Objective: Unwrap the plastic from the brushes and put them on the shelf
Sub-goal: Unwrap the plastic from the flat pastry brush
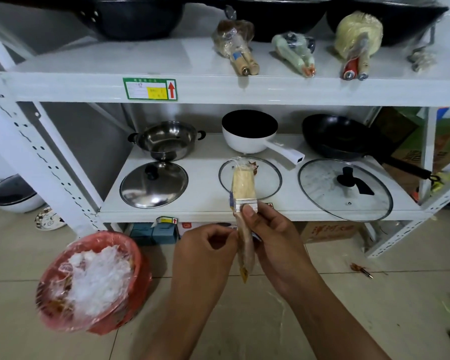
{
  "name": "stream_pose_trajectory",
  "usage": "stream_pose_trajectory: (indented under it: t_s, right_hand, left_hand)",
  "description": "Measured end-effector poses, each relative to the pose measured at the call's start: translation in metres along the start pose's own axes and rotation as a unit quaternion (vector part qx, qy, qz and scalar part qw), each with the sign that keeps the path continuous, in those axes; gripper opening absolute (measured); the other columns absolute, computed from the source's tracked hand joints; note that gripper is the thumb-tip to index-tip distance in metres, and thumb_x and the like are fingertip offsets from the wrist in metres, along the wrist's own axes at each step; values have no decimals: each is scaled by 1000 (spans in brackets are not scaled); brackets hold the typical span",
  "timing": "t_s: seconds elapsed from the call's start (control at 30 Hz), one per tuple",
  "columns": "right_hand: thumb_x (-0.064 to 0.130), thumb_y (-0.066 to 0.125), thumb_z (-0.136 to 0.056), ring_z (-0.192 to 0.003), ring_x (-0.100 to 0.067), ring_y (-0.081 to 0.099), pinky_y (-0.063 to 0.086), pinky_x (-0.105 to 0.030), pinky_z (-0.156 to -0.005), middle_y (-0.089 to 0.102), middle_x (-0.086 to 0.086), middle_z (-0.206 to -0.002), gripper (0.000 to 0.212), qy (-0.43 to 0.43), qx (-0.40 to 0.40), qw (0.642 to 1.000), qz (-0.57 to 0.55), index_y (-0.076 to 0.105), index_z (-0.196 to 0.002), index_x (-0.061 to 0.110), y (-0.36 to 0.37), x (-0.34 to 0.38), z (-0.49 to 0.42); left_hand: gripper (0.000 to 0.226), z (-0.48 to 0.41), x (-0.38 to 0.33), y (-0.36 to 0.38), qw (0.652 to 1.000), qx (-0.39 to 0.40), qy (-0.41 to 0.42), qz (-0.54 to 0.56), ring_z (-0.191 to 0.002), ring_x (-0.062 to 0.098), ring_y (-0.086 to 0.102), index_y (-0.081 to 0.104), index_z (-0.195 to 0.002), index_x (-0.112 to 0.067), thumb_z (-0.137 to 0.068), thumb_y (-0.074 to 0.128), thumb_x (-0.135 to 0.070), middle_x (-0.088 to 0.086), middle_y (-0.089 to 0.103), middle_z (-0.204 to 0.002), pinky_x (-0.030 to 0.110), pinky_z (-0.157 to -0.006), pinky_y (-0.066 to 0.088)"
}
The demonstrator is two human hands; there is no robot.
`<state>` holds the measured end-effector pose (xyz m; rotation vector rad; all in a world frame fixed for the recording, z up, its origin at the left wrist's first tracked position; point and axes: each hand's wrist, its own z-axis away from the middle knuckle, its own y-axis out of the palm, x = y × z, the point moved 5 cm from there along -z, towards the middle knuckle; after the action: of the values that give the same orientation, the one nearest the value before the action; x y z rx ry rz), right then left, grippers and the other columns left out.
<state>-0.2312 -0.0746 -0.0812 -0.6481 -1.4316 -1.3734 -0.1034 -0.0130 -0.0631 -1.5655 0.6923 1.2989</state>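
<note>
Your right hand grips the wrapped brush upright; your left hand pinches its plastic wrap.

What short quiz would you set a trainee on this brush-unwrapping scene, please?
1. True or false: the brush held in front of the shelf is already free of plastic.
2. Where does the discarded plastic lie? A. in the red basin; B. in the steel pot; C. on the upper shelf.
3. Which hand grips the brush just below its metal band, while the other pinches the wrap?
Key: 1 false, clear wrap covers it. 2 A. 3 the right hand; the left hand pinches the wrap.
</note>
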Motion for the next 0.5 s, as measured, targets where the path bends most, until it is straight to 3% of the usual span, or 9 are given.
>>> stream_pose_trajectory:
  t_s: [0.13, 0.3, 0.5]
  right_hand:
    - [28, 70, -87, -88, -20, 73, 59, -31, -76, 78, -8, -106, 41, 5, -4, 1000, 3, 72, -124, 11, -3, -1, -3]
    - [33, 71, -85, -96, -22, 74, 57, -37, -86, 77, -10, -114, 49, 8, -4, 1000, 9, 70, -128, 10, -6, -3, -6]
    - [26, 72, -90, -90, -22, 70, 55, -38, -85, 77, -13, -107, 39, 6, -20, 1000, 4, 71, -124, 8, -9, -5, -8]
  left_hand:
    - [16, -3, 2, -2, 1000, 6, -11, -10, -72, 8, 74, 78, -79, -26, -92, 72, -20, -11, 77, -73, 40, -72, 65]
    - [14, -5, 3, -5, 998, 36, -44, 11, -73, 7, 74, 77, -87, -19, -97, 67, -19, -4, 78, -79, 22, -64, 62]
    - [20, -5, 5, -7, 993, 70, -70, 68, -82, 10, 76, 77, -90, -14, -101, 61, -18, -3, 79, -82, 23, -69, 60]
